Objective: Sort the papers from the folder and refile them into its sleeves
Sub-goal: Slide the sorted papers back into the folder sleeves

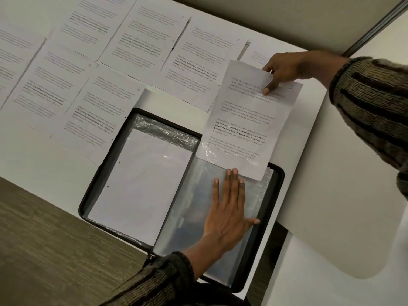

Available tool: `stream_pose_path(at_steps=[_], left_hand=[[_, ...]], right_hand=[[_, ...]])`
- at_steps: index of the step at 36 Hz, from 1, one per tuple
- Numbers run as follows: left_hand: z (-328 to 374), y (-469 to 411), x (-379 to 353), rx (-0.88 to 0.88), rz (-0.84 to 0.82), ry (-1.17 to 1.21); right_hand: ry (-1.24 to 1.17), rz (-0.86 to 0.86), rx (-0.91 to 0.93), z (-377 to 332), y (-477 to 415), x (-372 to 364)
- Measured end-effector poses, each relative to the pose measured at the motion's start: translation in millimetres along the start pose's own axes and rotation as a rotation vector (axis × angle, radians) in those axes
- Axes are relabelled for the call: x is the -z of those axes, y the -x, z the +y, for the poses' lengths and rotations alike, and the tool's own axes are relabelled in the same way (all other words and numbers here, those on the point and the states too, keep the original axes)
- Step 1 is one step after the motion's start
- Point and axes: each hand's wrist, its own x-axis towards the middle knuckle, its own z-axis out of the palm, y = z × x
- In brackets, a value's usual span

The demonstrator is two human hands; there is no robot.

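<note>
A black folder (277, 191) lies open on the white table. Its left sleeve holds a blank-side sheet (141, 177). My left hand (229, 208) lies flat with straight fingers on the clear right sleeve (194, 217), fingertips at the sleeve's top opening. My right hand (284, 68) pinches the top edge of a printed page (245, 124); the page's lower edge sits at the mouth of that right sleeve. Several other printed pages (141, 38) lie spread in rows across the table beyond the folder.
The white table (331, 184) has a rounded corner at the right. Brown carpet (44, 250) shows at lower left. A grey partition wall (287, 23) stands behind the table, close to my right hand. Striped knit sleeves cover both forearms.
</note>
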Motion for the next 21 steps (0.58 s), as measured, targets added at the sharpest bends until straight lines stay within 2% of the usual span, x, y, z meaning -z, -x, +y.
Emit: stream_pose_path(at_steps=[4, 9, 17, 21], left_hand=[[3.6, -8.8, 3.7, 0.021, 0.005, 0.028], [6.7, -24.6, 27.1, -0.023, 0.097, 0.225], [-2.9, -83.5, 60.8, -0.117, 0.189, 0.15], [-6.2, -108.1, 73.7, -0.134, 0.167, 0.261]], right_hand=[[-0.012, 0.011, 0.02, -2.7, 0.4, 5.1], [-0.01, 0.003, 0.044, -5.3, 3.7, 7.4], [-0.009, -0.004, 0.048, -6.8, 6.6, 2.2], [-0.014, -0.002, 0.055, -7.1, 7.0, 2.2]])
